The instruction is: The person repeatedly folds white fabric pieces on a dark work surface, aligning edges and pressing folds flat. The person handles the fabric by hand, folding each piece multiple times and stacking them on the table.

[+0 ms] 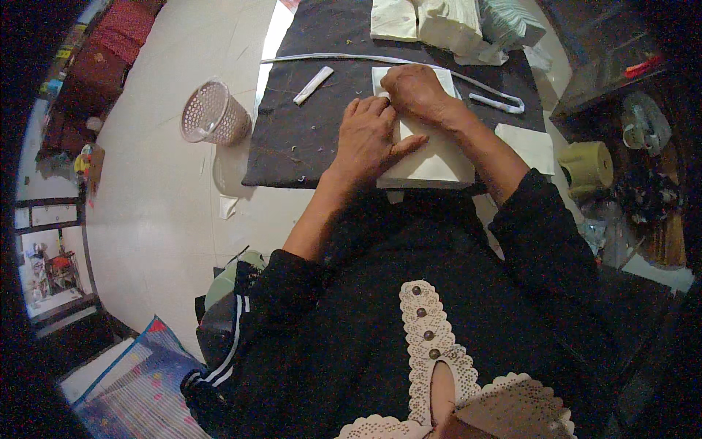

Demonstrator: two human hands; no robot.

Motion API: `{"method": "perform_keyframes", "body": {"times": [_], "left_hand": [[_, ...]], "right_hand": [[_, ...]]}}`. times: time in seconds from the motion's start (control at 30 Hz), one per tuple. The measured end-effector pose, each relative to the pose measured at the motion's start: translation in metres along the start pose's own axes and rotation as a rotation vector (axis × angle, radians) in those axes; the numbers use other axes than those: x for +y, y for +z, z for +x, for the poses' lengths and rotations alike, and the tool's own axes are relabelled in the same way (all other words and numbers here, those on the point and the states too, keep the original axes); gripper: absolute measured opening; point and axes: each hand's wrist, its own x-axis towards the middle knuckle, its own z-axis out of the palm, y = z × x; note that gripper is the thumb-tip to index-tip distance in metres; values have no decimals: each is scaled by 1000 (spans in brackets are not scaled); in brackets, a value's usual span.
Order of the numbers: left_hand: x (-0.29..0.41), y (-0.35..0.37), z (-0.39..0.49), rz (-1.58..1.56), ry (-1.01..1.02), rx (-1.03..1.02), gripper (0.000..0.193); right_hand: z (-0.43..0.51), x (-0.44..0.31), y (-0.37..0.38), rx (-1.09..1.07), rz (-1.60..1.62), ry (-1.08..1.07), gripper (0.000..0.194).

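A stack of cream paper napkins (433, 164) lies at the near edge of a dark cloth-covered table (285, 131). My left hand (367, 134) rests on its left side, palm down, fingers bent and thumb spread towards the right. My right hand (419, 90) is curled at the far part of the stack, its fingertips close to the left fingertips; whether it pinches anything is hidden under the hand. Beyond the hands a long thin white strip (340, 56) crosses the table and bends back at its right end. A short white rolled piece (313, 85) lies to the left.
More napkin stacks (447, 24) stand at the far edge, beside a pale plastic-wrapped bundle (513, 24). A square napkin (525, 148) lies at the right edge. A perforated plastic basket (214, 112) stands left of the table. A yellowish roll (589, 167) is at the right.
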Motion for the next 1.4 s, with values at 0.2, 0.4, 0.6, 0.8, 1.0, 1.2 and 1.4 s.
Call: {"method": "perform_keyframes", "body": {"times": [0.2,0.4,0.6,0.8,1.0,1.2,1.4], "left_hand": [[-2,-3,-1,-14,-1,-23,59],[1,-15,11,-130,-156,-3,61],[17,-19,39,-1607,-925,-19,68],[40,-34,36,-2093,-933,33,67],[55,-44,33,-2125,-916,-66,60],[32,-29,15,-1034,-839,-205,48],[12,-15,2,-730,-695,-136,59]], "right_hand": [[-11,14,8,74,105,98,14],[-42,49,-9,177,1067,507,10],[-56,24,-56,163,1426,250,13],[-92,10,-81,292,1118,435,27],[-130,15,-60,137,1552,785,31],[-135,5,-13,321,1192,681,23],[-140,10,3,387,1107,689,26]]}}
